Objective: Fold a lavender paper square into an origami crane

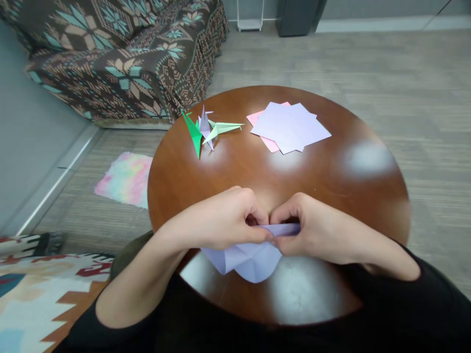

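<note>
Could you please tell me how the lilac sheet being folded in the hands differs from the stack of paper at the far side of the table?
The lilac sheet is creased and partly folded, pinched between the left hand and right hand; the stack of paper lies flat and untouched. The sheet is a single piece at the near edge of the table; the stack holds several fanned sheets, some pink. Both include the same pale lilac paper.
</note>
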A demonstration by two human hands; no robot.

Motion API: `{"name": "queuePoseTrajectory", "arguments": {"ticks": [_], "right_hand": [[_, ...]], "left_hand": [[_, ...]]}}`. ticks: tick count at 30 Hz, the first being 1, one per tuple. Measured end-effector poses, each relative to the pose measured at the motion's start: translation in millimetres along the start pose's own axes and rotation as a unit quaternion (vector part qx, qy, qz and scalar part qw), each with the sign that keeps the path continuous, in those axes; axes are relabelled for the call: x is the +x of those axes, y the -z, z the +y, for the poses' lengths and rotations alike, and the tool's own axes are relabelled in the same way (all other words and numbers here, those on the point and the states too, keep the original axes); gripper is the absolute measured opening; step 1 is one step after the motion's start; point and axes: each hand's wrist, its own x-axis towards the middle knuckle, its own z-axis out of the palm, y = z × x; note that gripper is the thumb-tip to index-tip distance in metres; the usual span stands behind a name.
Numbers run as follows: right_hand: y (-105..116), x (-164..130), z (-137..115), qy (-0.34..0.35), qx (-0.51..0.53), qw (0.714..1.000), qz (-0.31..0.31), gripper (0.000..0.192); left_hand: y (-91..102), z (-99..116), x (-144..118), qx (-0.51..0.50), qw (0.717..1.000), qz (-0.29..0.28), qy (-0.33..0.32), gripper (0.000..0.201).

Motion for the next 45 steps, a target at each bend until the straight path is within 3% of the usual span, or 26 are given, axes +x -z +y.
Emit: {"name": "queuePoseTrajectory", "arguments": {"ticks": [19,30,45], "right_hand": [[12.7,-2.3,0.9,0.015,0.000,1.000,-0.011,0.010],[21.9,-1.4,8.8,0.015,0.025,1.000,-0.004,0.010],[33.5,-1.0,12.7,0.040,0.030,0.998,0.031,0.011]], "left_hand": [[7.6,-5.2,-7.1,0.038,0.998,-0.056,-0.010,0.024],[14.0,-21.5,-8.1,-0.021,0.994,-0.100,0.031,0.028],[19.5,-25.6,-11.6,-0.078,0.991,-0.091,0.066,0.026]]}}
